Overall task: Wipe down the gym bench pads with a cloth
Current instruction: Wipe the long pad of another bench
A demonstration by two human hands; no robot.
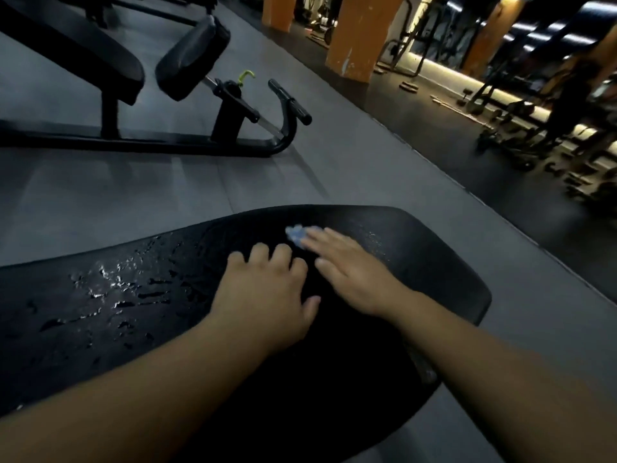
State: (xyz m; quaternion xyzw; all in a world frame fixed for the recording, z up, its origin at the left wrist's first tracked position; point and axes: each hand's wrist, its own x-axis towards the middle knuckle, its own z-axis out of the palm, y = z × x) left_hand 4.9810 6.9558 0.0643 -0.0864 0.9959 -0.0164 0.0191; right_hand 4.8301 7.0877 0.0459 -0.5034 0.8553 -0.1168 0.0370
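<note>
A wide black bench pad [434,262] fills the lower middle of the head view, with wet droplets glinting on its left half. My right hand [354,269] lies flat on the pad with straight fingers, pressing a small pale blue cloth [295,233] that pokes out beyond the fingertips. My left hand [267,289] rests on the pad just to its left, fingers bent at the knuckles and holding nothing that I can see. Both hands are slightly blurred.
Another black bench [83,61] with a roller pad [192,58] and a metal floor frame stands at the upper left. Grey floor mats [167,188] surround the pad. Orange pillars [360,35] and dim racks of equipment [534,128] line the far right.
</note>
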